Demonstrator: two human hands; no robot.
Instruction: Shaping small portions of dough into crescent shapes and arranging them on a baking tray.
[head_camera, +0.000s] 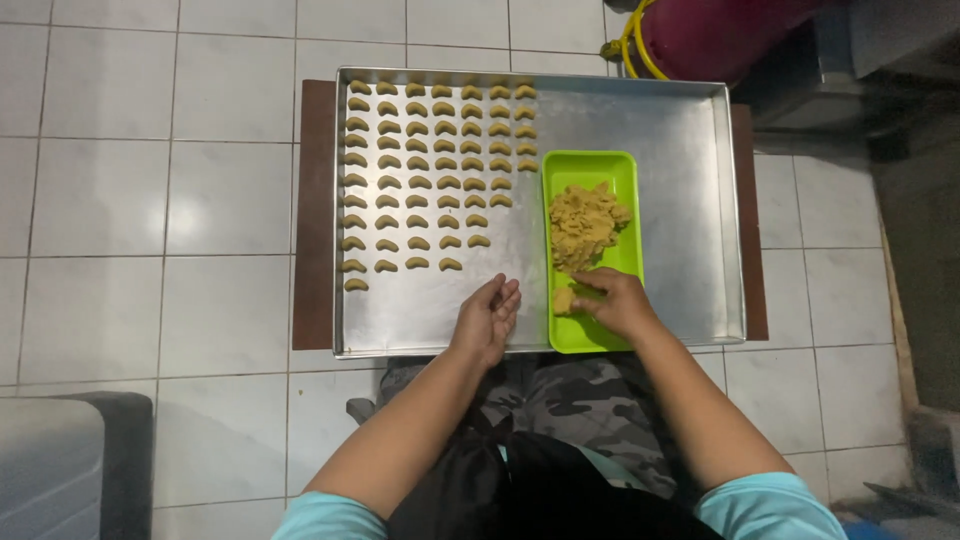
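**Dough on a green tray, crescents on steel**

The right hand (615, 300) rests on the near end of the green tray (625, 170), fingers curled narrow around a small lump (565, 299) of crumbly tan dough. The left hand (487, 318) lies just beside it on the baking sheet (680, 150), holding nothing, fingers straight, close together and aimed away from the person.

The green tray is smooth glossy plastic, a rounded rectangle, its long axis running away from the person. It sits on the sheet's right half. One rough, grainy dough pile (585, 225) fills its middle.

The sheet is dull brushed metal with a raised rim, wider than deep, resting on a dark brown board (315, 215) over white floor tiles (100, 200).

Small curved dough crescents (430, 165) fill the sheet's left half in seven columns, roughly sixty pieces; the exact count is hard to tell. Columns shorten toward the right. Each crescent lies with its length left to right.
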